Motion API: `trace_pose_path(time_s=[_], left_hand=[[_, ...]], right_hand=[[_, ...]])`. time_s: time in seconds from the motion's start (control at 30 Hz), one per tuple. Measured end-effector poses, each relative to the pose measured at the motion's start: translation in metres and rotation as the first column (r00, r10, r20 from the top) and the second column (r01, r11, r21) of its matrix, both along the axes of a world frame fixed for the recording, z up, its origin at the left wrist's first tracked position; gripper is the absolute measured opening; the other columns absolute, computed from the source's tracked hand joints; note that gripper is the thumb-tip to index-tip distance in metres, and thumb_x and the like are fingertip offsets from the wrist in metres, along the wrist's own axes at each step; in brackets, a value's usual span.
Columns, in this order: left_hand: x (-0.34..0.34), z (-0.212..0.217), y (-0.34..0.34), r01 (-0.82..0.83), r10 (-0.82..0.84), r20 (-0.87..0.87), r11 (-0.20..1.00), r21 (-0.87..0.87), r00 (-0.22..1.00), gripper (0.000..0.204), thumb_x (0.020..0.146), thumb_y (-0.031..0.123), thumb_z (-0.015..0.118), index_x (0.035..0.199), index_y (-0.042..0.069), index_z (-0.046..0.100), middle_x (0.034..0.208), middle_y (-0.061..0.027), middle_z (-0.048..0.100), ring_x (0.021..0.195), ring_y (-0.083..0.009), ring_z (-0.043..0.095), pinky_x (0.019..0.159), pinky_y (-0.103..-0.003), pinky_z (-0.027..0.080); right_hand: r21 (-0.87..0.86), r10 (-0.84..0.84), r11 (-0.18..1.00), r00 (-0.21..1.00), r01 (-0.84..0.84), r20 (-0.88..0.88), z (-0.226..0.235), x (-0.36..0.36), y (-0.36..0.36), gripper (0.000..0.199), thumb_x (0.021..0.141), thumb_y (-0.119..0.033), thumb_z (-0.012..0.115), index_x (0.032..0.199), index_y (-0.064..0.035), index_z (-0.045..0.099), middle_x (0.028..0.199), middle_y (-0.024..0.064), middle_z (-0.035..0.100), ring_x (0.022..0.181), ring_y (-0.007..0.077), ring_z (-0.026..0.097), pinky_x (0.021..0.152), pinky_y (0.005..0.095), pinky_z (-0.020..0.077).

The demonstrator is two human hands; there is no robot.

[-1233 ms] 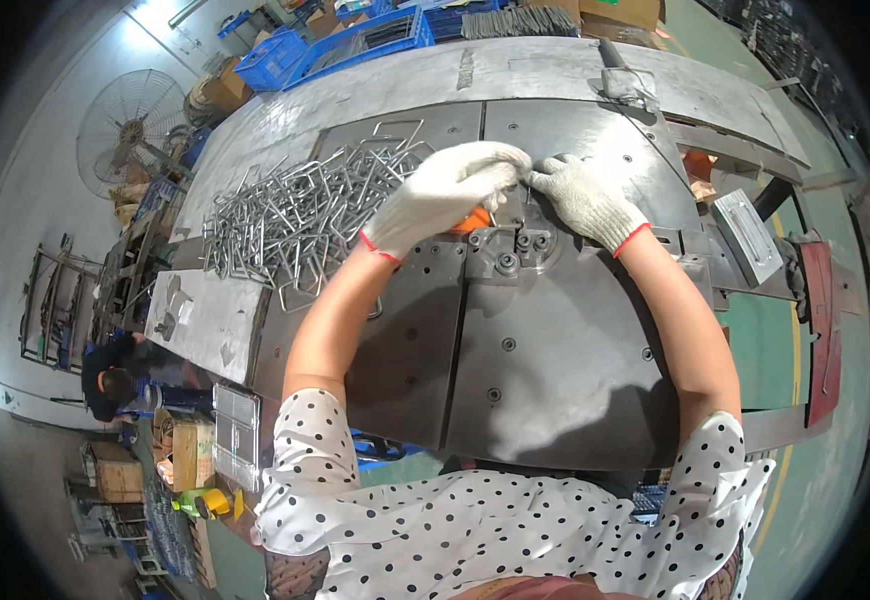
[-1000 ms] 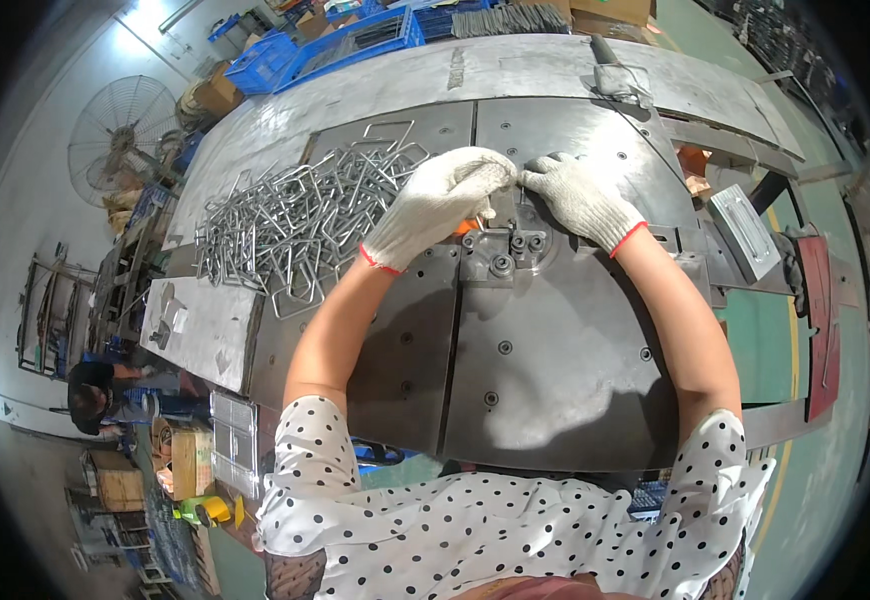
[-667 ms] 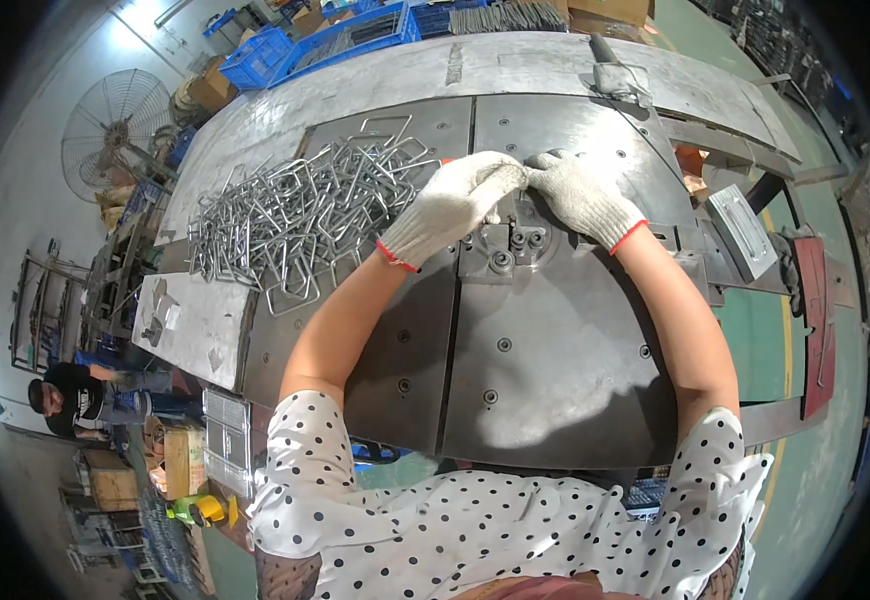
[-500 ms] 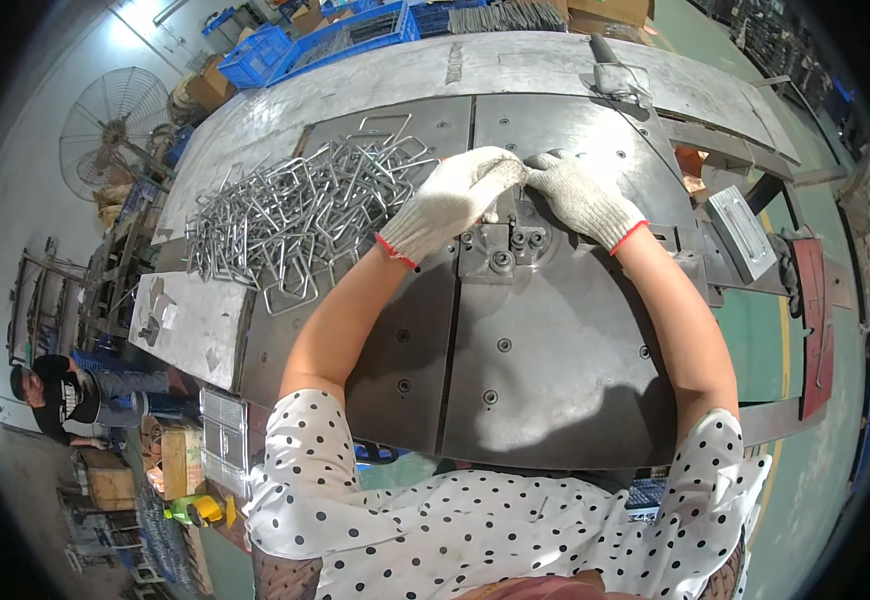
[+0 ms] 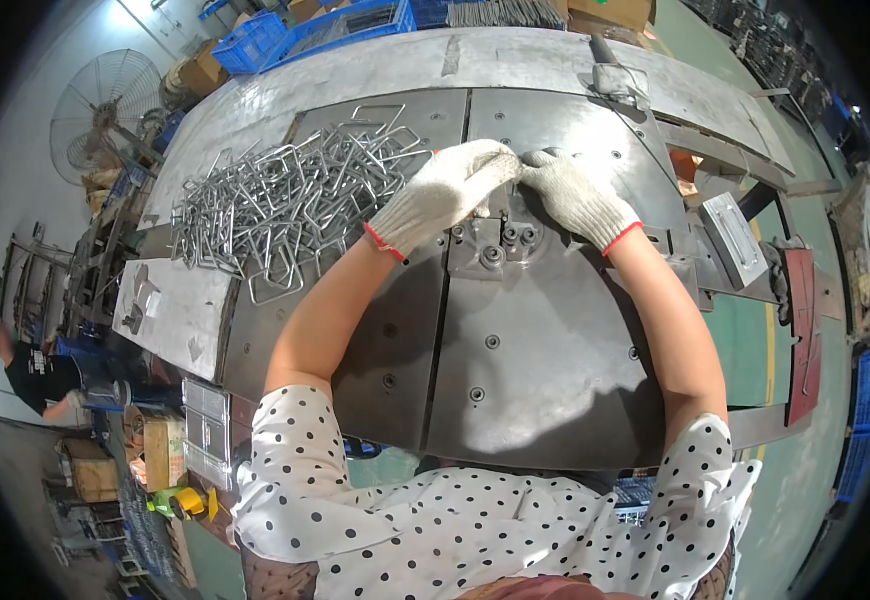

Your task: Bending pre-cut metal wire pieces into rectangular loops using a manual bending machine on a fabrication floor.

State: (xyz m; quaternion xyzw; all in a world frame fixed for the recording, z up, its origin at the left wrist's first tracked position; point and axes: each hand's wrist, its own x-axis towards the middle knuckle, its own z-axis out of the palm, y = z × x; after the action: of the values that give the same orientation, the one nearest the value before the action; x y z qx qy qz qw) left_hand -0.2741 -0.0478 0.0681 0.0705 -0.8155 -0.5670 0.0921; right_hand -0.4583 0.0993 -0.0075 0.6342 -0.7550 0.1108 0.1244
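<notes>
My left hand (image 5: 447, 192), in a white knit glove with a red cuff, reaches over the middle of the steel bench plate (image 5: 545, 390). Its fingers are pinched together, their tips close against my right hand (image 5: 577, 198). That hand wears a matching glove with dark fingertips, and its fingers are curled in too. Whatever the two hold between them is hidden by the gloves. Just on the near side of them is a small bolted metal fixture (image 5: 479, 252). Left of my left hand lies a heap of bent wire frames (image 5: 280, 215), shiny and tangled.
At the far edge stand blue crates (image 5: 253, 46). A grey-white block with a handle (image 5: 620, 84) lies at the back right, and a rectangular metal block (image 5: 733, 242) sits at the right. Beyond the bench's left side are a fan (image 5: 103, 115) and another person (image 5: 43, 375).
The whole view has shifted slightly to the left. My hands stay together at the same place above the fixture. The person at the left has changed posture.
</notes>
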Motion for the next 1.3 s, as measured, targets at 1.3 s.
trace_pose_path(time_s=[1.3], left_hand=[[0.004,-0.001,-0.006,0.072,-0.072,-0.05,0.997,-0.005,0.996,0.028,0.111,0.027,0.058,0.119,0.002,0.068,0.08,0.0004,0.062,0.068,-0.0065,0.057,0.061,-0.025,0.048]], right_hand=[[-0.025,0.059,0.998,0.995,-0.057,0.076,0.007,0.005,0.002,0.041,0.097,-0.011,0.054,0.135,-0.0106,0.068,0.129,0.0137,0.068,0.117,0.0366,0.064,0.101,0.0468,0.0536]])
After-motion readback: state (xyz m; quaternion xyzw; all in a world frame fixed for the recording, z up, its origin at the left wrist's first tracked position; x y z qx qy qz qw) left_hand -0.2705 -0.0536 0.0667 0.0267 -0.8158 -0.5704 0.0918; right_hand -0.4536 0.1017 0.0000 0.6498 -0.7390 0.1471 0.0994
